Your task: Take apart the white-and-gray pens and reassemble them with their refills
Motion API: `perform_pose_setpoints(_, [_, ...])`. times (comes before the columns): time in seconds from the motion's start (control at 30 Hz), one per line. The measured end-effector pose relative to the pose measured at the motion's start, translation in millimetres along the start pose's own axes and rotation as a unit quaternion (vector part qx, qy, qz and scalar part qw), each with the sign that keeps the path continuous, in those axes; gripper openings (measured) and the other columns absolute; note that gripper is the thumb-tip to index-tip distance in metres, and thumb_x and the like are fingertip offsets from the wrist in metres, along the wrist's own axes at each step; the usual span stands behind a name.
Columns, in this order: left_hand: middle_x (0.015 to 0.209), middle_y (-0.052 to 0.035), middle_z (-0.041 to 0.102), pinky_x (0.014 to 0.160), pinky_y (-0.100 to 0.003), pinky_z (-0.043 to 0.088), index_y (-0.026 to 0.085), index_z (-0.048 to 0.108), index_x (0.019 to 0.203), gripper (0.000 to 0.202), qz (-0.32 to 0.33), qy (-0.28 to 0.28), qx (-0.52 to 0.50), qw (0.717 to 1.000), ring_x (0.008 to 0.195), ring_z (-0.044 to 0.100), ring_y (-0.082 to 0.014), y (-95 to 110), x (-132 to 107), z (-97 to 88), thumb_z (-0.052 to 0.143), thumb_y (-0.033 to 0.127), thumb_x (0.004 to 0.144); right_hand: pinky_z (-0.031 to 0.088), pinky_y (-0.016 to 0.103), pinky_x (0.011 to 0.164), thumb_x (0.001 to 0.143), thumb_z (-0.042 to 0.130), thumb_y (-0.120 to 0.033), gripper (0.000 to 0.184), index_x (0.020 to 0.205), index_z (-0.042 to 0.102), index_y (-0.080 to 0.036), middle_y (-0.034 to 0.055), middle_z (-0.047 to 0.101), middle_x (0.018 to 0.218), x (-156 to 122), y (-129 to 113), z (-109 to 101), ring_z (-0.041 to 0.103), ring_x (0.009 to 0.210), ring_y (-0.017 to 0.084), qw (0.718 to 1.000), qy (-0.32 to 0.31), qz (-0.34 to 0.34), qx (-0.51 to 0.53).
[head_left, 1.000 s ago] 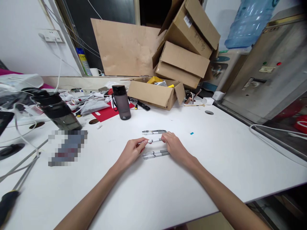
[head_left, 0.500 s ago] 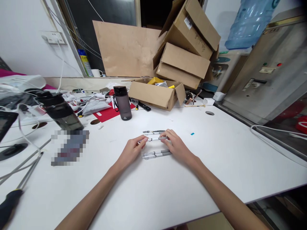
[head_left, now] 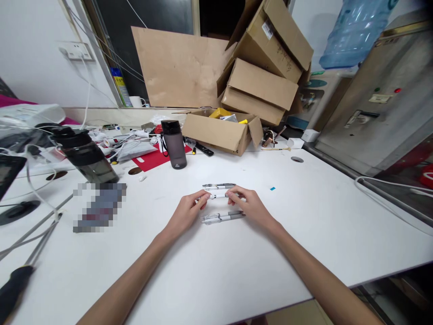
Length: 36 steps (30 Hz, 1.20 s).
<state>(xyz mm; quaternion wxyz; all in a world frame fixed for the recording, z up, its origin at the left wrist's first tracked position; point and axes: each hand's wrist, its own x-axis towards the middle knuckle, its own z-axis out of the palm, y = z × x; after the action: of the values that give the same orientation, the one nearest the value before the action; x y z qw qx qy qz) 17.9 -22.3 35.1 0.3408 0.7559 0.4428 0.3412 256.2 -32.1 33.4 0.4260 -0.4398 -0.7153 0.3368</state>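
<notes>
Three grey-and-clear pens lie in a row on the white table (head_left: 209, 271). My left hand (head_left: 187, 213) and my right hand (head_left: 248, 206) both pinch the middle pen (head_left: 219, 196), one at each end, low over the table. The far pen (head_left: 218, 186) lies just beyond my fingertips. The near pen (head_left: 221, 217) rests between my two hands, close to my right palm.
A dark smoky bottle (head_left: 174, 144) stands behind the pens; a larger one (head_left: 84, 155) is at the left. An open cardboard box (head_left: 221, 131) and stacked boxes (head_left: 267, 67) fill the back. Cables and a screwdriver (head_left: 20, 275) lie at the left; a water dispenser (head_left: 379, 95) stands at the right.
Both hands stay on the middle pen, which shifted slightly away from me, towards the far pen. The view drifted a little.
</notes>
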Motion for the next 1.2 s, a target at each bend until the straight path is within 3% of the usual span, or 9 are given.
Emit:
perform_pose_setpoints(0.17, [0.068,0.004,0.048,0.061,-0.026,0.03,0.019,0.06,0.081,0.04,-0.003,0.006,-0.004,1.0,0.062,0.039,-0.0134,-1.0,-0.7,1.0,0.044,0.047,0.104,0.047,0.035,0.095,0.092,0.067,-0.035,0.017,0.103,0.072,-0.024,0.0044,0.072,0.109,1.1,1.9,-0.2,0.065,0.104,0.022,0.999,0.027,-0.037,-0.004])
perform_pose_setpoints(0.27, [0.068,0.0039,0.048,0.062,-0.026,0.03,0.019,0.06,0.08,0.04,0.001,0.001,-0.007,1.0,0.063,0.04,-0.0138,-0.6,-1.0,1.6,0.044,0.048,0.104,0.051,0.034,0.085,0.097,0.059,-0.043,0.024,0.1,0.072,-0.023,0.0048,0.073,0.098,1.7,2.9,-1.0,0.067,0.09,0.021,1.0,0.004,0.01,0.026])
perform_pose_setpoints(0.33, [0.067,0.0041,0.048,0.062,-0.027,0.03,0.019,0.059,0.08,0.041,-0.005,0.001,-0.007,1.0,0.062,0.04,-0.0137,-0.7,-1.1,1.9,0.044,0.049,0.104,0.052,0.034,0.085,0.096,0.06,-0.043,0.025,0.097,0.072,-0.022,0.0049,0.072,0.096,2.0,2.6,-1.9,0.067,0.088,0.02,0.999,-0.009,0.004,0.036])
perform_pose_setpoints(0.47, [0.067,0.0041,0.049,0.061,-0.027,0.03,0.019,0.057,0.078,0.042,-0.015,0.01,-0.015,1.0,0.061,0.039,-0.0134,-2.6,-1.7,2.0,0.044,0.049,0.104,0.047,0.038,0.101,0.09,0.069,-0.037,0.018,0.103,0.072,-0.024,0.0055,0.07,0.112,2.3,-0.1,-2.9,0.065,0.107,0.023,0.999,0.0,-0.042,0.013])
perform_pose_setpoints(0.63, [0.067,0.0044,0.048,0.061,-0.026,0.029,0.019,0.058,0.08,0.04,-0.015,0.005,-0.022,1.0,0.061,0.039,-0.0135,-5.6,-1.7,3.9,0.045,0.05,0.103,0.053,0.036,0.084,0.098,0.057,-0.043,0.025,0.102,0.073,-0.023,0.005,0.072,0.097,1.2,-1.1,-3.1,0.068,0.091,0.021,0.999,-0.008,0.023,0.047])
perform_pose_setpoints(0.77, [0.066,0.0045,0.047,0.061,-0.027,0.029,0.02,0.056,0.078,0.043,-0.022,0.004,-0.031,0.999,0.061,0.039,-0.0139,-6.6,-1.8,5.5,0.044,0.052,0.103,0.048,0.039,0.101,0.092,0.067,-0.035,0.02,0.108,0.074,-0.026,0.0056,0.07,0.118,0.7,0.5,-4.5,0.065,0.11,0.023,0.999,0.0,-0.031,0.029])
perform_pose_setpoints(0.87, [0.066,0.0041,0.048,0.062,-0.027,0.03,0.019,0.058,0.078,0.044,-0.021,0.003,-0.03,0.999,0.062,0.04,-0.0141,-6.3,-2.2,5.0,0.044,0.053,0.103,0.053,0.038,0.089,0.096,0.062,-0.041,0.024,0.109,0.073,-0.025,0.0067,0.071,0.117,0.8,2.5,-5.1,0.069,0.097,0.022,0.998,-0.025,0.021,0.053])
perform_pose_setpoints(0.93, [0.066,0.0039,0.048,0.062,-0.027,0.03,0.019,0.061,0.08,0.047,-0.024,0.007,-0.029,0.999,0.061,0.04,-0.0142,-6.2,-2.4,4.0,0.043,0.055,0.103,0.054,0.037,0.085,0.096,0.061,-0.041,0.024,0.104,0.075,-0.023,0.0068,0.073,0.109,1.7,4.6,-6.1,0.07,0.091,0.022,0.998,-0.015,0.028,0.06])
perform_pose_setpoints(1.2, [0.065,0.0032,0.048,0.062,-0.026,0.032,0.018,0.067,0.086,0.048,-0.041,0.023,-0.038,0.998,0.062,0.042,-0.0148,-7.8,-1.9,4.3,0.043,0.056,0.103,0.05,0.038,0.1,0.09,0.069,-0.036,0.018,0.1,0.076,-0.023,0.0071,0.07,0.112,7.0,10.3,-12.3,0.067,0.107,0.023,0.994,0.055,-0.042,0.089])
